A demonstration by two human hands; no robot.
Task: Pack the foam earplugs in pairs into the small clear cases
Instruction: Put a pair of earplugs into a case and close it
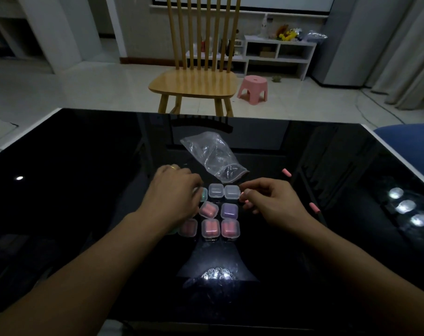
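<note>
Several small clear cases sit in rows on the black glass table. Two back ones look empty. Closed cases hold pink earplugs, and one holds purple earplugs. My left hand lies over the left side of the group, its fingers curled down on a case with green inside. My right hand hovers right of the cases and pinches a pink earplug. Two loose pink earplugs lie on the glass to the right.
A crumpled clear zip bag lies just behind the cases. A wooden chair and a pink stool stand beyond the table's far edge. A blue cushion is at the right corner. Lamp reflections glare on the glass.
</note>
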